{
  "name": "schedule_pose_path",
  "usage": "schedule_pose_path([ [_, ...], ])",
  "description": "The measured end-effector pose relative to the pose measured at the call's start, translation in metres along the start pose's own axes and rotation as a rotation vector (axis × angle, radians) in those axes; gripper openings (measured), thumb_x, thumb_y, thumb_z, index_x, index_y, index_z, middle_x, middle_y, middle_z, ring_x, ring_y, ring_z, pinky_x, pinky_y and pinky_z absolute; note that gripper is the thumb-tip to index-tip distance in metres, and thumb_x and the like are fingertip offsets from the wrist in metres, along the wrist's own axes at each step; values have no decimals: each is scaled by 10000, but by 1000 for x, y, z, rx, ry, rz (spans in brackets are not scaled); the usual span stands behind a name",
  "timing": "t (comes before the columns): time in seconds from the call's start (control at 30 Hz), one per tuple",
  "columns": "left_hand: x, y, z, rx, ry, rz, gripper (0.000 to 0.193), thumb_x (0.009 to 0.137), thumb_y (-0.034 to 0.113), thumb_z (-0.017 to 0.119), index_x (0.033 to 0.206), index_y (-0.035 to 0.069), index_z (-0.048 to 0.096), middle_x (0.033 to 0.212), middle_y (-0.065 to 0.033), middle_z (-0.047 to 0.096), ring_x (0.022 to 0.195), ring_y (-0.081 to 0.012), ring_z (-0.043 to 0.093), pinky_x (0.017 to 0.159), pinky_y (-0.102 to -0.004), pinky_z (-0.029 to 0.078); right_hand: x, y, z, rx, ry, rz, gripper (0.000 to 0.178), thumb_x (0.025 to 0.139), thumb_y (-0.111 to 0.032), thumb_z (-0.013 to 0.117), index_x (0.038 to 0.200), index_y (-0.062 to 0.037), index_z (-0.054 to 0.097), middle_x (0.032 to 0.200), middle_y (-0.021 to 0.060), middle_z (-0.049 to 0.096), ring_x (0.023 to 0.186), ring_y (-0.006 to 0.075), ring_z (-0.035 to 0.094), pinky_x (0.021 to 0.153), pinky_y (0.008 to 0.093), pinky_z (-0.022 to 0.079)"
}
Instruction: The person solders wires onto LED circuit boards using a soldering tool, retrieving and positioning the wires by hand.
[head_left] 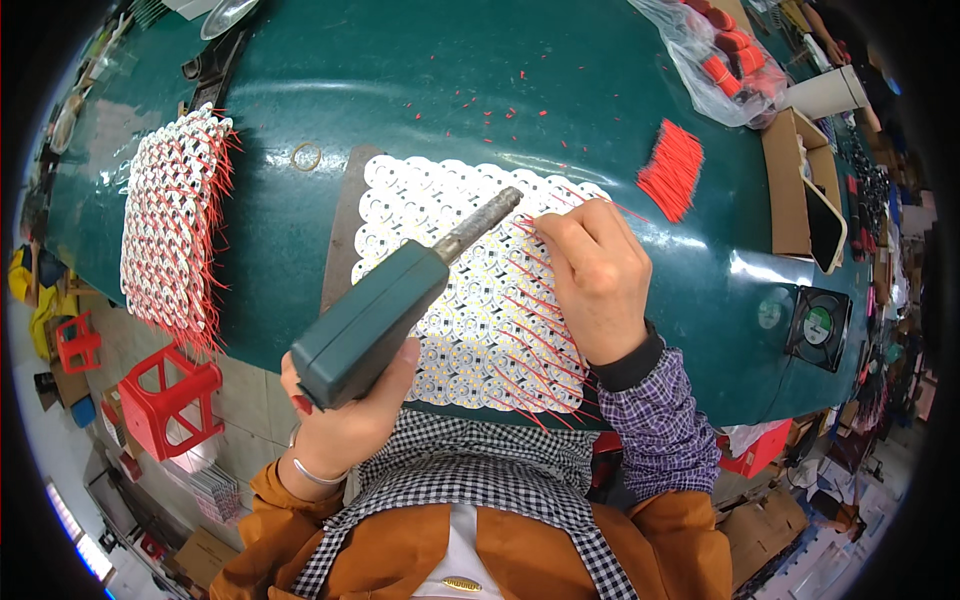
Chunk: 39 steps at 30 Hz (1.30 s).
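A panel of round white LED circuit boards (455, 345) lies on a flat board (345, 240) on the green table in front of me. Thin red wires stick out from its right-hand columns. My left hand (345, 425) is closed round a dark green soldering gun (375, 315), whose metal tip points up and right over the panel's upper part. Beside that tip, my right hand (600, 280) pinches a short red wire (527, 222) against the panel. The fingertips partly hide the wire's end, and whether the tip touches it I cannot tell.
Wired LED panels (170, 230) are stacked at the left table edge. A bundle of red wires (672, 170), a cardboard box (787, 190) and a small black fan (820, 328) sit at right. A plastic bag of red wire (725, 65) lies far right; red scraps dot the far table.
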<state>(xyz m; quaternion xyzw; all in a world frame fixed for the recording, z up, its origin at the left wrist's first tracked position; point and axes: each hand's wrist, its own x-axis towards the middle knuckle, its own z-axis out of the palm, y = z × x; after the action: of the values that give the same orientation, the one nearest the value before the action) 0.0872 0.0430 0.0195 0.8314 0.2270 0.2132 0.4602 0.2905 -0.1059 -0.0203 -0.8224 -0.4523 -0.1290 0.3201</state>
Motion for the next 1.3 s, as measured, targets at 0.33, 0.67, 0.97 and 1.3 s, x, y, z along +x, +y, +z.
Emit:
schedule_pose_path([
  [0.33,7,9,-5,-172,115,-199,197,799,39,826,971,-8,742,844,-59,745,668,-118,672,620,-269,528,27,-8,-26,36,10,20,117,745,43,722,830,-28,684,757,79,508,726,258,585,604,397,478],
  [0.67,17,3,1,-150,65,-50,165,792,25,825,932,2,741,821,-34,732,658,-106,659,621,-262,509,19,8,10,130,-3,110,116,780,7,771,866,-53,721,763,74,530,717,256,601,616,399,481],
  [0.97,25,2,6,-111,26,-41,108,807,38,804,883,19,729,773,-56,696,598,-158,633,598,-281,485,20,9,12,83,7,70,119,770,-2,773,861,-58,722,744,69,501,694,241,585,586,391,471],
  [1.3,26,-1,7,-97,6,-19,114,809,25,795,890,6,717,744,-53,700,576,-140,616,580,-282,491,19,9,13,42,18,38,100,775,12,740,847,-50,707,756,73,495,702,242,581,585,393,470],
])
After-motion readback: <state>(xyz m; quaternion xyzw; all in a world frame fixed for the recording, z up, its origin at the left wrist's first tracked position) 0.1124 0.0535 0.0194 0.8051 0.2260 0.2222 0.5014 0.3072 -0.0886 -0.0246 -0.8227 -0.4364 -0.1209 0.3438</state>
